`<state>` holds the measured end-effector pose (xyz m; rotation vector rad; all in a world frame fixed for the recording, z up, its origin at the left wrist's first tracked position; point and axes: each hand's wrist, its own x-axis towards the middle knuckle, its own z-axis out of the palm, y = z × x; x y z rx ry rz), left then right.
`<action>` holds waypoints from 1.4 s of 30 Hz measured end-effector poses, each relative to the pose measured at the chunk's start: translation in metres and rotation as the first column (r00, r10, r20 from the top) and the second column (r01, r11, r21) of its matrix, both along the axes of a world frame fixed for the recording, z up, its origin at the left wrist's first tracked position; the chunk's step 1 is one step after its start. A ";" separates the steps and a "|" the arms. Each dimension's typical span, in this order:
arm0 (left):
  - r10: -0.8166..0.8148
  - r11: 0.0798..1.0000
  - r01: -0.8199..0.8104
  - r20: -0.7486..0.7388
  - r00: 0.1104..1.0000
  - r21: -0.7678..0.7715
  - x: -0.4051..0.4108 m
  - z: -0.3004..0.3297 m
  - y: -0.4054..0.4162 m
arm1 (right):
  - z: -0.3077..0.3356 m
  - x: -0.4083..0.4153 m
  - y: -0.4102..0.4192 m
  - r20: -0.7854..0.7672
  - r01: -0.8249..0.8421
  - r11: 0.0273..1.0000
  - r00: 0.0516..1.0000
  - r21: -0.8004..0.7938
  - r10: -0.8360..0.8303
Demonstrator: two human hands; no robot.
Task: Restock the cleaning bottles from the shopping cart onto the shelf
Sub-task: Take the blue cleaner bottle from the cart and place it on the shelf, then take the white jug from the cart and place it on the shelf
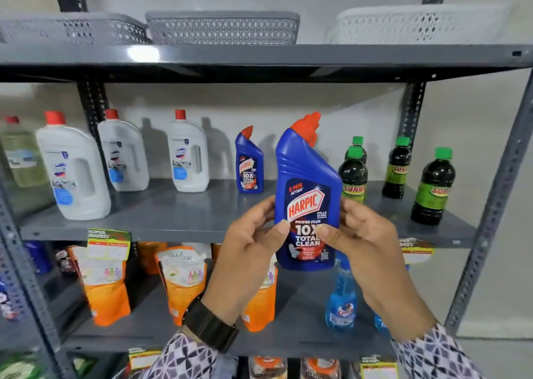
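A blue Harpic bottle [306,182] with a red angled cap is held upright in front of the grey middle shelf [173,217], label toward me. My left hand [248,251] grips its left side, thumb on the label. My right hand [366,243] grips its right side, thumb also on the label. A second, smaller-looking Harpic bottle [249,162] stands at the back of the same shelf. The shopping cart is out of view.
On the middle shelf stand three white red-capped bottles [73,168] and a pale green one at left, and several dark green-capped bottles [432,188] at right. Orange pouches [105,277] and blue spray bottles [341,298] fill the shelf below. Plastic baskets [222,28] sit on top.
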<state>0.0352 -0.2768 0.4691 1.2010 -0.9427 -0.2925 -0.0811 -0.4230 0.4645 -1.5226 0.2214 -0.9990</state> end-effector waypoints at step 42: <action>0.845 0.535 -0.751 -0.228 0.484 0.387 0.131 -0.358 0.241 | -0.292 0.236 0.203 -0.632 -0.570 0.793 0.701 -0.217 0.331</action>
